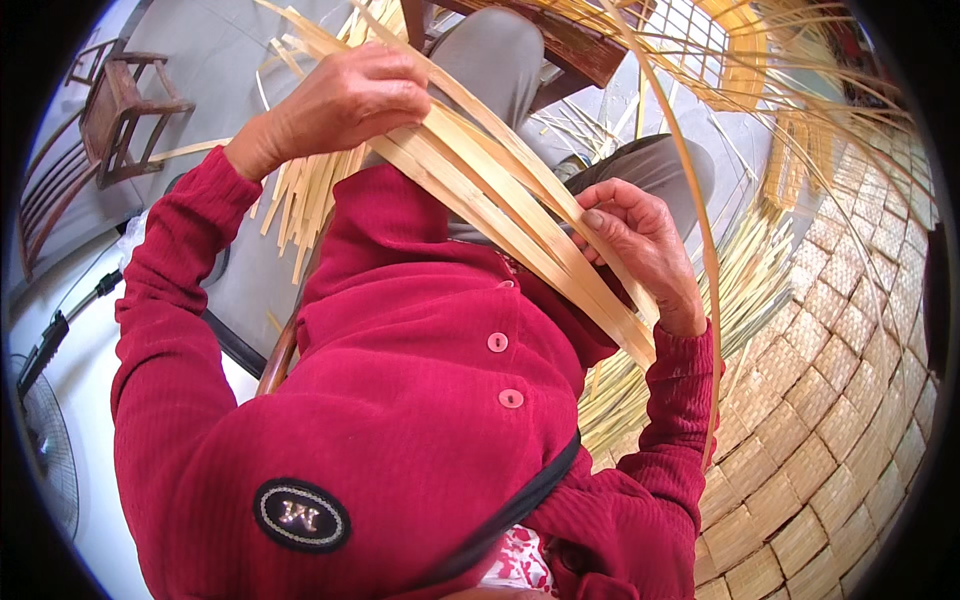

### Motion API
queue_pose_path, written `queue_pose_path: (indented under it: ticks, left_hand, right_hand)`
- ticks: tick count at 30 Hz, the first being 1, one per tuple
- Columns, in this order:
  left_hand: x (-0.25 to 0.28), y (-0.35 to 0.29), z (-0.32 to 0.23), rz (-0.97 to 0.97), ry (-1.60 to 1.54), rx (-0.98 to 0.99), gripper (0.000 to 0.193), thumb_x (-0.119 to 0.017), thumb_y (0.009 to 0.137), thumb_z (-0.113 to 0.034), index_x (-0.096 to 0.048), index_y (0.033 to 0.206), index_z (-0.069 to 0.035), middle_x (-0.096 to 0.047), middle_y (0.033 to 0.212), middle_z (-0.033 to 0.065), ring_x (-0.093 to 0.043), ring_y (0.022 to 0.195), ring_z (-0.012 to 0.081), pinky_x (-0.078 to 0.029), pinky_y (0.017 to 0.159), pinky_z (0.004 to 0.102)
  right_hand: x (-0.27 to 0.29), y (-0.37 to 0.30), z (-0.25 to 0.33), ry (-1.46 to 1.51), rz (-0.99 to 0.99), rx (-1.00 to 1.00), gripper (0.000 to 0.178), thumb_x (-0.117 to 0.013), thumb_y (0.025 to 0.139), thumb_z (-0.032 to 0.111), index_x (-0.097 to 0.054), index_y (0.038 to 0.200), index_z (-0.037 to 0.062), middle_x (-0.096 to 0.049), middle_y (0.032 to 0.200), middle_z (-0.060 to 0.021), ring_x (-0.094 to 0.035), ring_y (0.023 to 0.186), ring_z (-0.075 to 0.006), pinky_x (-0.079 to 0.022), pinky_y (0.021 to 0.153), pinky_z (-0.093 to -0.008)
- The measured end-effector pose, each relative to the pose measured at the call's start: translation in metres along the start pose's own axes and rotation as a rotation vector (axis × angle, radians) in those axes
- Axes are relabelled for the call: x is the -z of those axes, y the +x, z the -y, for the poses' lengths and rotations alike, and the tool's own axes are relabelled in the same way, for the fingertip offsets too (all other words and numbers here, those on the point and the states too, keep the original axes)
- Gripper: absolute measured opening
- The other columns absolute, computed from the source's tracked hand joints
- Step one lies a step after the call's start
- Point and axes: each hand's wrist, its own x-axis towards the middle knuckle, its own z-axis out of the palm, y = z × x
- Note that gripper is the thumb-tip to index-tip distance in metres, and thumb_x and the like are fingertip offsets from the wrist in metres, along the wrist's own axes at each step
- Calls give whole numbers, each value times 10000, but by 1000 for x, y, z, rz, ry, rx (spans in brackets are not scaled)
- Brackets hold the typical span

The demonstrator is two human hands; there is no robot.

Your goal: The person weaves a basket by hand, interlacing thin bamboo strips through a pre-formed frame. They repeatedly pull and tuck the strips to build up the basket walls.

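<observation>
Several flat, pale bamboo strips point(480, 185) stretch diagonally across my lap, from upper left to lower right. My left hand point(355, 100) is closed around their upper part, fingers curled inward. Farther down the strips, my right hand point(640, 235) pinches the edge of one strip between thumb and fingers. Between the two hands the strips fan slightly apart, and their lower ends reach my right sleeve. Part of the left hand's grip is hidden behind its own fingers.
More cut strips point(300, 205) hang beside my left thigh. A bundle of thin splints point(750, 275) lies at my right, near a large woven mat point(820, 400). Long loose canes arch across the upper right, by a woven frame point(735, 55). A wooden chair point(125, 110) stands far left.
</observation>
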Motion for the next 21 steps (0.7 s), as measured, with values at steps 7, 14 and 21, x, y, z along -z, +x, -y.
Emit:
queue_pose_path:
  ticks: [7,14,21]
  left_hand:
    - [0,6,-12,36,-128,152,281,-795,855,-195,-665,1089,-107,-657,1094,85,-642,1039,294,-552,887,391]
    - [-8,27,-15,-79,-140,217,428,-781,850,-147,-669,1263,-129,-605,1181,96,-599,1092,295,-515,943,399]
    - [-4,79,1,107,-128,43,238,-776,858,-181,-658,1048,-101,-624,1013,71,-573,1002,288,-467,868,415]
  right_hand:
    - [-2,-1,6,-68,-31,78,187,-616,1031,187,-621,1038,0,-630,851,-19,-630,705,-86,-551,662,-245]
    - [-3,-2,14,-20,-18,126,154,-595,1038,159,-587,999,11,-551,810,13,-548,770,-64,-478,702,-227]
    - [15,-8,25,-490,-67,291,125,-587,1026,129,-565,1003,8,-512,782,-15,-429,733,-94,-405,656,-278]
